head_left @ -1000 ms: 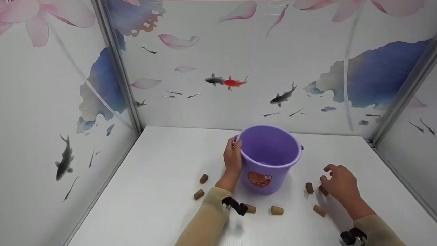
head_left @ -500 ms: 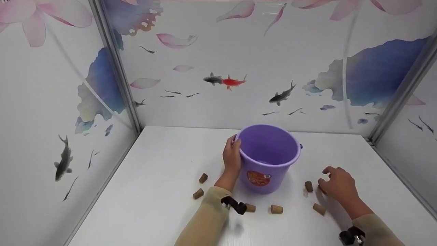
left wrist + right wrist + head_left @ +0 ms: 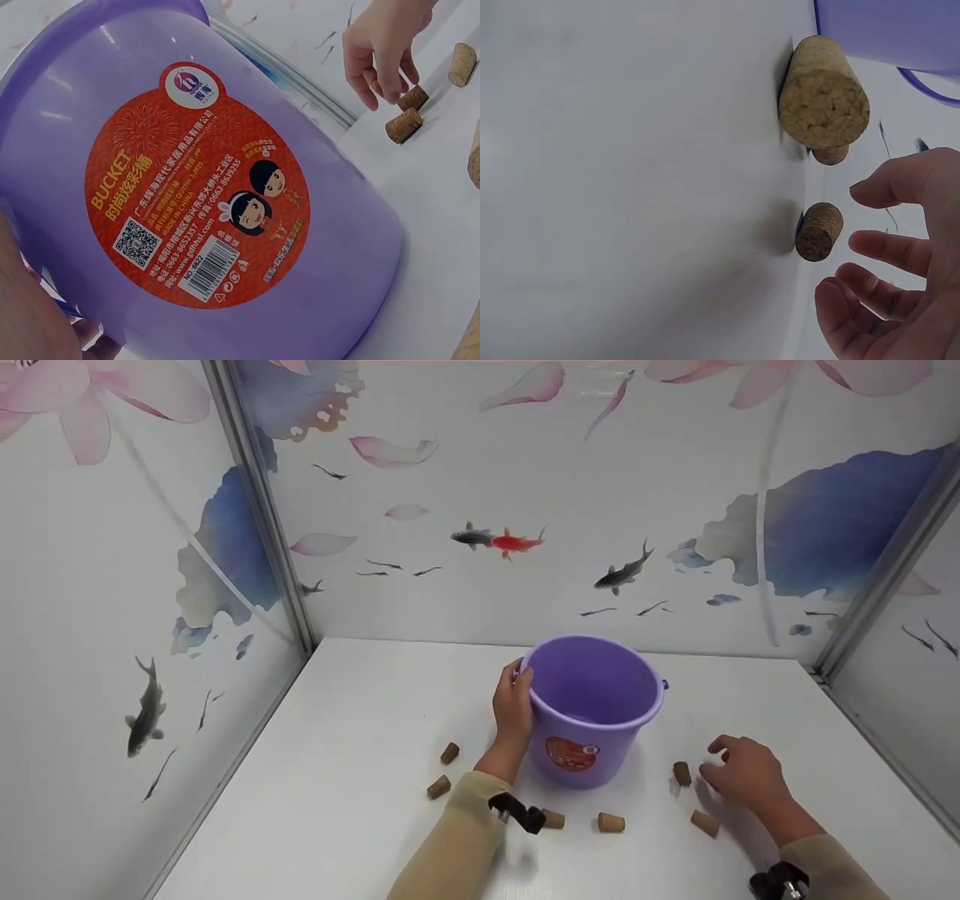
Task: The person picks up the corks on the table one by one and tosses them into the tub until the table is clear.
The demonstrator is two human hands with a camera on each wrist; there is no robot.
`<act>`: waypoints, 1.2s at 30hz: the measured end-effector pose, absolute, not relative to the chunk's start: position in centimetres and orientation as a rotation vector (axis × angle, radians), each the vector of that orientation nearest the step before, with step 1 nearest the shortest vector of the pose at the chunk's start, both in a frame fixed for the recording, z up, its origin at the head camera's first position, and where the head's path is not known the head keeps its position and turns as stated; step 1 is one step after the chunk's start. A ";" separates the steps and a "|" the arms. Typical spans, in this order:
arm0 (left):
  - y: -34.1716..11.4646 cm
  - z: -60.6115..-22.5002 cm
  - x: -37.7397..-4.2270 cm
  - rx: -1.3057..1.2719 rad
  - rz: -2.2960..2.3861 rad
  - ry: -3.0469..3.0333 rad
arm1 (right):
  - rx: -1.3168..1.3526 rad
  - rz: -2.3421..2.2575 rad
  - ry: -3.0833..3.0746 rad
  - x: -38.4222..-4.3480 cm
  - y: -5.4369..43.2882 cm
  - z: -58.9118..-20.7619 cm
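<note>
- Left hand (image 3: 514, 711) grips the purple plastic bucket (image 3: 619, 742); no contents visible.
- Right hand (image 3: 750, 774): fingers half-spread, holding nothing.
- Brown tapered cork stoppers (image 3: 611, 823) lie outside, on the white surface (image 3: 360, 712).

Purple plastic bucket (image 3: 619, 742): rim cropped, left wrist view; print on round red label (image 3: 571, 754) illegible, head view. Left hand (image 3: 513, 709): cropped, left wrist view. Right hand (image 3: 748, 774): cropped, right wrist view. Tapered brown cork (image 3: 556, 819): one end behind black wrist mount (image 3: 517, 812).
</note>
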State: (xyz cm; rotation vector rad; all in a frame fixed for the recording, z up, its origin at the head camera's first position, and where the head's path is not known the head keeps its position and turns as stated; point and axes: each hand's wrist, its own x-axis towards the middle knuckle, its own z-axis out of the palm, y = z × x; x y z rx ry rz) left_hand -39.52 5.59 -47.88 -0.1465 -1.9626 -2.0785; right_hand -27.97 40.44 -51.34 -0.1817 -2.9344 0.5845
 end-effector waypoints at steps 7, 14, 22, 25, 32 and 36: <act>5.6 -47.8 -39.5 -0.134 -2.093 -1.964 | -0.179 0.621 -2.985 -28.2 40.5 -51.3; 5.6 -47.7 -39.4 -0.147 -2.055 -1.971 | -0.157 0.622 -3.011 -28.4 40.6 -51.5; 5.6 -47.6 -39.3 -0.141 -2.045 -1.967 | -0.128 0.628 -3.025 -28.5 40.8 -51.7; 5.6 -47.5 -39.3 -0.145 -2.042 -1.970 | -0.115 0.628 -3.026 -28.4 40.7 -51.7; 5.6 -47.6 -39.3 -0.141 -2.073 -1.967 | -0.145 0.666 -3.045 -28.2 40.6 -51.8; 5.5 -47.7 -39.5 -0.139 -2.080 -1.965 | -0.139 0.658 -3.040 -28.2 40.6 -51.9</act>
